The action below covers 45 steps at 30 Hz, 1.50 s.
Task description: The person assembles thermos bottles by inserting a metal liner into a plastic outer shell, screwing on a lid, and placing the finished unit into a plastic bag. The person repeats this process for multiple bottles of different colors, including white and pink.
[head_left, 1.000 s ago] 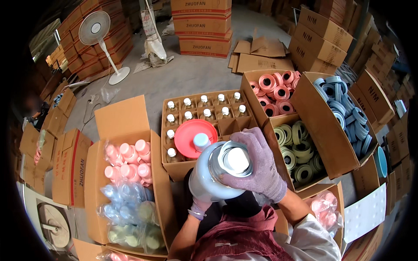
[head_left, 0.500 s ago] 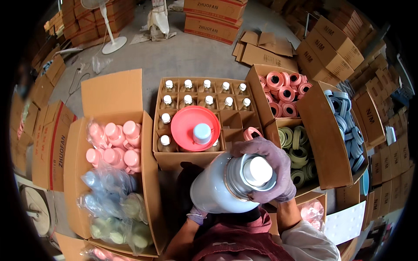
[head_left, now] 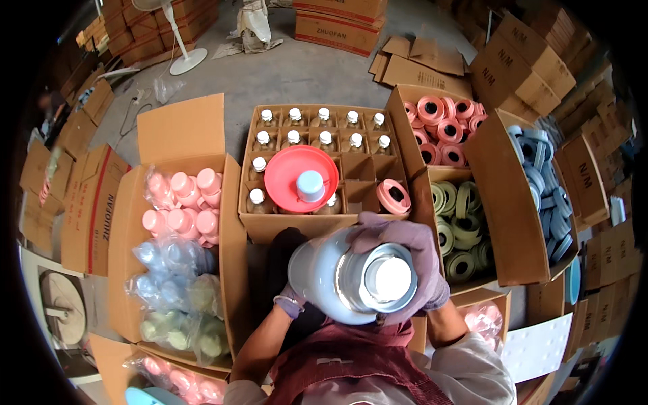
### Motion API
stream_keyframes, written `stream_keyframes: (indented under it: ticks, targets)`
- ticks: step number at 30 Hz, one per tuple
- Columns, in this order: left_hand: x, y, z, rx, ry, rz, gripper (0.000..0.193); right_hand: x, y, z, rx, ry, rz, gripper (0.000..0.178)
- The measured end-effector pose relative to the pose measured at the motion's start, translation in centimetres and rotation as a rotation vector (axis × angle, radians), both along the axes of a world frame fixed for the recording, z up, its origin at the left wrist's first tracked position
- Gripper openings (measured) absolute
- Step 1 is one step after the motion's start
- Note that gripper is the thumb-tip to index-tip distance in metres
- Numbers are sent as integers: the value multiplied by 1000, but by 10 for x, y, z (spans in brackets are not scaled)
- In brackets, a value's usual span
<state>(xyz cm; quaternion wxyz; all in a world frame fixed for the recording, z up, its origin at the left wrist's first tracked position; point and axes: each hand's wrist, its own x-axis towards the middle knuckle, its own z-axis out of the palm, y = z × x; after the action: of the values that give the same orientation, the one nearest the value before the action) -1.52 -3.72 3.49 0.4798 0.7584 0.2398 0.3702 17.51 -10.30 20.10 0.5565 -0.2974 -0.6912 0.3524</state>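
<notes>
A light blue vacuum flask (head_left: 316, 280) lies tilted in front of my body, its white stopper (head_left: 392, 278) facing up and to the right. Around the flask's collar wrap the fingers of my right hand (head_left: 422, 260), in a purple-grey glove. My left hand (head_left: 291, 302), gloved too, holds the lower body from beneath; its fingers are hidden behind the flask. Beyond is a divided carton (head_left: 297, 228) of white-capped bottles (head_left: 326, 142). On them rests a red dish (head_left: 283, 179) bearing a light blue cup (head_left: 310, 185). A pink ring part (head_left: 393, 196) sits in the carton's near right corner.
At left, an open box (head_left: 233, 270) holds pink cups (head_left: 182, 219) and bagged blue and green ones. Boxes at right hold pink rings (head_left: 450, 130), green rings (head_left: 460, 266) and blue ring parts (head_left: 540, 179). A white fan (head_left: 189, 61) and stacked cartons (head_left: 337, 32) stand farther off.
The head view has shifted, so the boxes sit higher in it. The flask's stopper end has come lower, nearer my body. The pink ring in the carton now shows more fully. Both hands keep their hold.
</notes>
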Motion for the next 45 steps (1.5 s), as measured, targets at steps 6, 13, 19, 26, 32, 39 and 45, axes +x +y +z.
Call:
stream_keyframes:
  ticks: [6, 13, 19, 26, 32, 39, 45]
  targets:
    - [-4, -1, 17, -31, -6, 19, 68, 11, -39, -3, 201, -41, -72, 100]
    - [-100, 20, 42, -239, 78, 110, 67, -37, -78, -21, -162, 237, -33, 70]
    - [-168, -65, -28, -404, 206, 278, 66, -80, -93, -78, -453, 525, 65, 48]
    - [-207, -118, -38, -502, 247, 351, 65, -108, -126, -100, -488, 628, -53, 40]
    - [-200, -94, -15, -474, 251, 254, 64, -97, -133, -124, -325, 241, -252, 29]
    - [-177, -104, -22, -412, 210, 260, 63, -91, -102, -96, -435, 556, 170, 73]
    - [-168, -106, -20, -369, 177, 292, 62, -98, -71, -101, 17, 53, -134, 86]
